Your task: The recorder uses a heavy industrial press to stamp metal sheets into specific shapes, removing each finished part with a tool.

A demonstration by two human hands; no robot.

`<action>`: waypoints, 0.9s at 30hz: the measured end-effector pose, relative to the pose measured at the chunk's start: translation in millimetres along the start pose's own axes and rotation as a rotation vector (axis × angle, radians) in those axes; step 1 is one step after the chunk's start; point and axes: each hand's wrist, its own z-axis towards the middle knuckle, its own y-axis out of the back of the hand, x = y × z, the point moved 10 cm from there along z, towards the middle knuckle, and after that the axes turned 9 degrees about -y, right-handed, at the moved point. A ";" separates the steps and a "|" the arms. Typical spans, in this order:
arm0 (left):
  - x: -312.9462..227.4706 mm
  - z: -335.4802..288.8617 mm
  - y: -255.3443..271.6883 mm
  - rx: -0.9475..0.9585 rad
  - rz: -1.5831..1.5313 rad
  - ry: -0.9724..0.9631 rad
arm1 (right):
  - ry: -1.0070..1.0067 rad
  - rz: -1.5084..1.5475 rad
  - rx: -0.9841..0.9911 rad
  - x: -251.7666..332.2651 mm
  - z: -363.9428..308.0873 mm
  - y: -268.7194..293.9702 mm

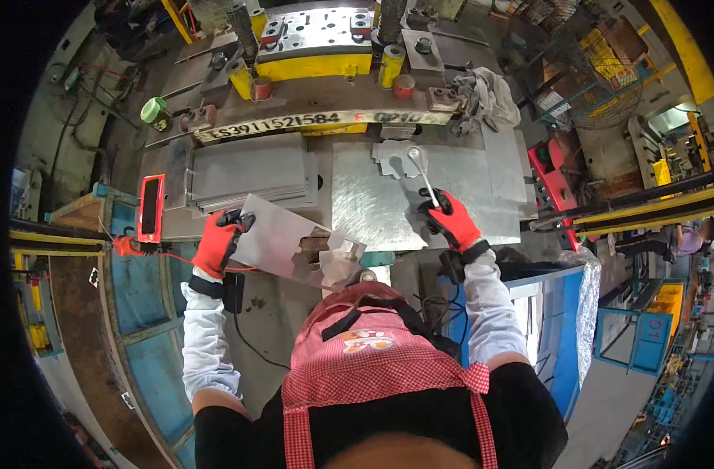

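My left hand [220, 241], in a red and black glove, grips the left edge of a thin grey metal sheet [275, 238]. The sheet is tilted in front of my apron, and its right end has irregular cut-outs. In my right hand [453, 222], also gloved, is a slim pale tool with a round, cup-like head [416, 159]; its exact kind I cannot make out. That head hangs over the bright steel plate [365, 199], beside several small notched metal pieces [390, 161]. A stack of flat metal sheets [248, 168] lies beyond my left hand.
A press die [314, 66] with yellow blocks stands at the far side, behind a lettered bar [318, 123]. Grey cloth [486, 100] lies far right, a green container [155, 114] far left. A red-framed dark panel [151, 209] sits left. Another person [691, 237] is at the right edge.
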 end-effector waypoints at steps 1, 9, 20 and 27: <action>-3.6 1.7 0.1 0.036 0.118 -0.108 | 0.081 -0.157 0.000 5.2 12.7 -4.3; -21.5 -1.5 -17.6 0.086 0.260 -0.193 | 0.325 -0.690 -0.113 59.6 67.4 -28.5; 18.5 16.9 34.8 0.112 0.350 -0.424 | 0.269 -0.495 0.352 97.0 -62.6 -117.6; -50.1 84.6 -36.7 0.596 0.299 -0.286 | 0.424 -0.758 0.468 115.2 -75.8 -157.7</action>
